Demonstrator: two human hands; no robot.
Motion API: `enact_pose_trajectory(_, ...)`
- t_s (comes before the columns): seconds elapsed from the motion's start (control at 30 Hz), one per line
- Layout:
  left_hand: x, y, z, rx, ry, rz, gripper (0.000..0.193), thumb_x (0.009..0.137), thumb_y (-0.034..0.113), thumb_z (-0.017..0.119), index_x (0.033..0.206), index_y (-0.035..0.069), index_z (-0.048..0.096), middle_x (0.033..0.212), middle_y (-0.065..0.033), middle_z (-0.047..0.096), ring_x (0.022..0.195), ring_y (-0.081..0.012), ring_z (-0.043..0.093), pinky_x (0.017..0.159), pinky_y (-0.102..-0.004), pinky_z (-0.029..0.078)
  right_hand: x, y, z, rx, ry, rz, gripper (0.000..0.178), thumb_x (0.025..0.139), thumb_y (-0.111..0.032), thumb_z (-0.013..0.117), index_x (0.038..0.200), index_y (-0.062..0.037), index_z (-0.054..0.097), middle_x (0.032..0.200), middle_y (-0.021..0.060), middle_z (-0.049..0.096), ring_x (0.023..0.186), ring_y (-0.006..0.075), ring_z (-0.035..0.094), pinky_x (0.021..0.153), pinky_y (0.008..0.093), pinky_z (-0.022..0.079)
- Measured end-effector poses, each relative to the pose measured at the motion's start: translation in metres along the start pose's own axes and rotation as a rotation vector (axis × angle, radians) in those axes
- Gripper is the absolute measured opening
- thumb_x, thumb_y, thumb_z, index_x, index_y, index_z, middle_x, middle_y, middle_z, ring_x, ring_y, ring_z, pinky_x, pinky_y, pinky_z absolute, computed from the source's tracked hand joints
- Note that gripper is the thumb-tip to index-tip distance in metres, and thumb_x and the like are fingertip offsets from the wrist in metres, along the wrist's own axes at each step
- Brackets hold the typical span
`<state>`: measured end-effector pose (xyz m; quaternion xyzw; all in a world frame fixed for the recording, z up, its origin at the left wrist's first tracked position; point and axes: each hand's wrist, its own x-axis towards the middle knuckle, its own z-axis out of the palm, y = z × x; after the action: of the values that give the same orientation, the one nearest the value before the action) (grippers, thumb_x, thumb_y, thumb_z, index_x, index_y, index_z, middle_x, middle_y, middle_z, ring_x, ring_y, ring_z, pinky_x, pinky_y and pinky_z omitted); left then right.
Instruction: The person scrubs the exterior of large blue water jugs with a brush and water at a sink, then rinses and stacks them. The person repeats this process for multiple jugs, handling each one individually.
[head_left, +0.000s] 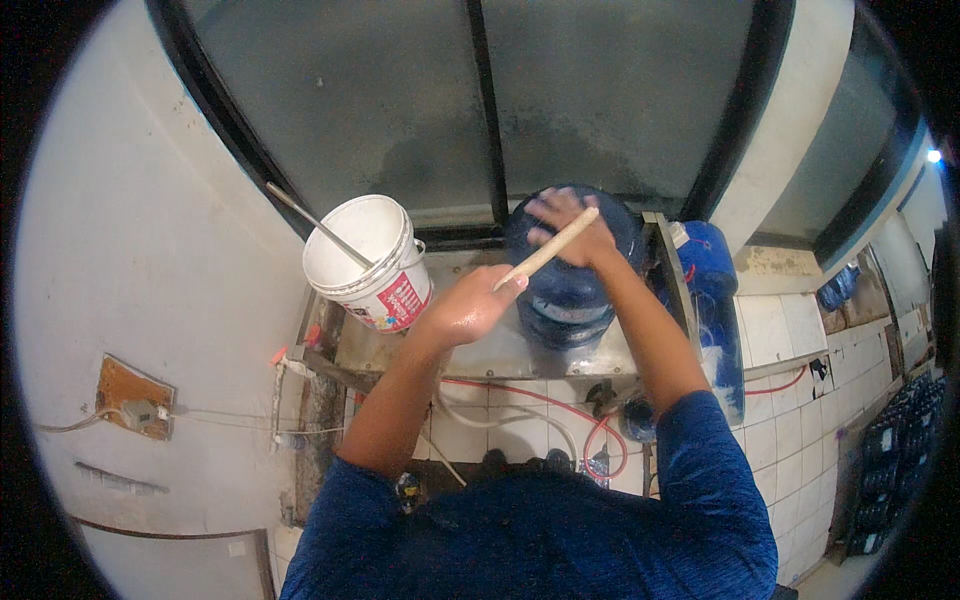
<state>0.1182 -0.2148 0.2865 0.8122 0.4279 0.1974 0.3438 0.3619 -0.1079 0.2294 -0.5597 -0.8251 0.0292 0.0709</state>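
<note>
On the wet counter below the dark window, both hands work at a blue water jug.
Left hand is closed around a wooden stick slanting up across the jug; right hand lies spread, fingers open, on the jug's top. A white bucket with a thin rod stands just left.

Water-bottling washroom — tiled wall, blue water jugs, hoses, steel basin.

White walls, dark-framed frosted window (tiled counter front below).
</note>
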Motion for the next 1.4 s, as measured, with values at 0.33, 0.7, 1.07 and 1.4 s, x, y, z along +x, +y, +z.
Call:
enact_pose_trajectory(0.33,0.0,0.0,0.045,-0.147,0.069,-0.064,0.046,0.108,0.042,0.043,0.116,0.002,0.065,0.085,-0.0091,0.064,0.08,-0.0185,0.06,0.076,-0.0371,0.049,-0.019,0.026,0.03,1.226,0.309,0.063,0.033,0.103,-0.022,0.051,0.128,-0.0016,0.061,0.136,0.0238,0.058,0.123,0.0356,0.061,0.107,0.047,0.047)
enact_pose_trajectory(0.7,0.044,0.04,0.156,-0.497,0.22,-0.018,0.032,0.104,0.028,0.051,0.124,0.003,0.046,0.094,-0.0179,0.062,0.087,-0.0316,0.068,0.078,-0.0486,0.055,-0.086,-0.011,-0.067,1.257,0.337,0.217,0.029,0.1,-0.013,0.058,0.128,-0.0056,0.056,0.088,0.0104,0.069,0.073,0.0169,0.068,0.064,0.0317,0.056)
enact_pose_trajectory(1.07,0.157,-0.043,0.113,0.62,0.38,0.069,0.065,0.095,0.041,0.056,0.151,0.01,0.045,0.16,-0.0158,0.037,0.152,-0.0353,0.027,0.122,-0.0602,0.017,-0.099,0.001,-0.084,1.009,0.029,-0.044,0.02,0.102,-0.017,0.058,0.11,-0.0028,0.068,0.075,0.0017,0.061,0.063,0.0075,0.053,0.055,0.0246,0.043)
enact_pose_trajectory(1.4,0.144,-0.089,0.11,-0.193,0.667,-0.192,0.06,0.095,0.033,0.064,0.151,0.017,0.048,0.158,-0.0162,0.041,0.146,-0.0345,0.037,0.117,-0.0456,0.033,-0.046,0.036,-0.003,0.456,-0.05,-0.111,0.048,0.102,-0.044,0.054,0.144,-0.023,0.058,0.149,0.0125,0.049,0.137,0.029,0.042,0.114,0.0514,0.023)
